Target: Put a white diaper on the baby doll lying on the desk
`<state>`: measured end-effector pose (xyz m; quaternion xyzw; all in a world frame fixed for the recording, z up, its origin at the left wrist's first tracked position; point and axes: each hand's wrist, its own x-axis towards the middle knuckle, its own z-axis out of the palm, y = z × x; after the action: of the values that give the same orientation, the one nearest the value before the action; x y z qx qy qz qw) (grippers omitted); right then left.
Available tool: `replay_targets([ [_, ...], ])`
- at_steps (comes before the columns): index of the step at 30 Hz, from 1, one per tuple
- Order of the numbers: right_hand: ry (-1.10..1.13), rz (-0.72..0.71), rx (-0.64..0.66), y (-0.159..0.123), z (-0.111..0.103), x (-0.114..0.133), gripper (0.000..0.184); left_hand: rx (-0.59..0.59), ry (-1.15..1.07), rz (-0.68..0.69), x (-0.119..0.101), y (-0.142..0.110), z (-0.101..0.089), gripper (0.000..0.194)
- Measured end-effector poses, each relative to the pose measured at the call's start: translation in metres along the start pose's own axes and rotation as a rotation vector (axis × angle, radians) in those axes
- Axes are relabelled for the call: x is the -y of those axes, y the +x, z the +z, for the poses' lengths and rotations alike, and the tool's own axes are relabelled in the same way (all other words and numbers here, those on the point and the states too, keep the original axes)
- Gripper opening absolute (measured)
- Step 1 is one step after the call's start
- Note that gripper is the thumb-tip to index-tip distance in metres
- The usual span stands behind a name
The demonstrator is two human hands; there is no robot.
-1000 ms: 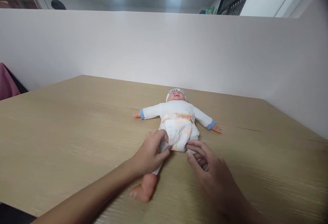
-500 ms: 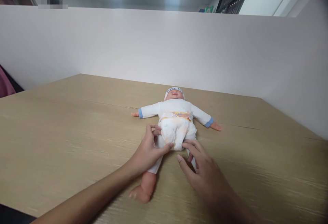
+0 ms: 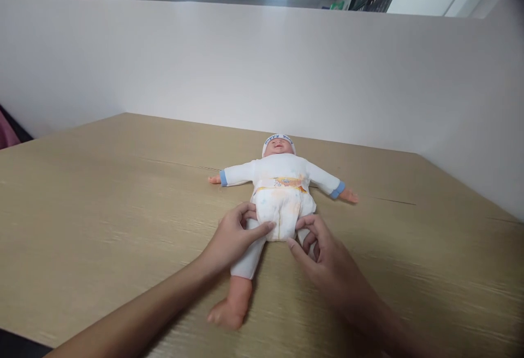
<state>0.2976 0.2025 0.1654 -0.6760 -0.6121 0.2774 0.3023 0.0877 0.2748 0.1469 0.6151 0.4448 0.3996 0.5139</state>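
A baby doll [image 3: 279, 168] in a white suit with blue cuffs and a printed cap lies on its back, arms spread. Around its hips is a white diaper [image 3: 280, 208] with an orange printed waistband. My left hand [image 3: 235, 232] is curled at the diaper's left edge, its thumb pressed on the front near the crotch. At the right leg edge, my right hand [image 3: 323, 251] has its forefinger and thumb bent onto the diaper's border. That hand hides most of the doll's leg on the right. The other leg, with a bare foot [image 3: 229, 306], stretches toward me.
The doll lies on a wide wood-coloured table [image 3: 123, 200] with a seam across it. A white partition [image 3: 254, 63] rises behind the table's far edge. Something pink and black [image 3: 9, 129] shows at the left edge.
My right hand has moved up a little along the diaper's right leg edge. My left hand stays at its place, and the diaper's crotch looks flatter. The view has tilted slightly down.
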Motion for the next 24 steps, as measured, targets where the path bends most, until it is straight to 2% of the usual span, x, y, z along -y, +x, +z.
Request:
replay_targets([
  [4, 0.178, -0.014, -0.106, 0.004, -0.003, -0.010, 0.052, 0.064, 0.075, 0.027, 0.000, 0.003, -0.004, 0.034],
  [7, 0.134, 0.017, -0.152, 0.005, -0.008, -0.017, 0.051, 0.086, 0.084, 0.024, -0.002, 0.003, -0.004, 0.035],
  [16, -0.041, -0.028, -0.184, 0.006, -0.014, -0.011, 0.042, 0.108, 0.040, 0.024, -0.007, 0.003, -0.002, 0.035],
  [24, 0.024, 0.027, -0.139, 0.002, -0.016, -0.014, 0.042, 0.109, 0.063, 0.046, -0.009, 0.001, -0.002, 0.033],
])
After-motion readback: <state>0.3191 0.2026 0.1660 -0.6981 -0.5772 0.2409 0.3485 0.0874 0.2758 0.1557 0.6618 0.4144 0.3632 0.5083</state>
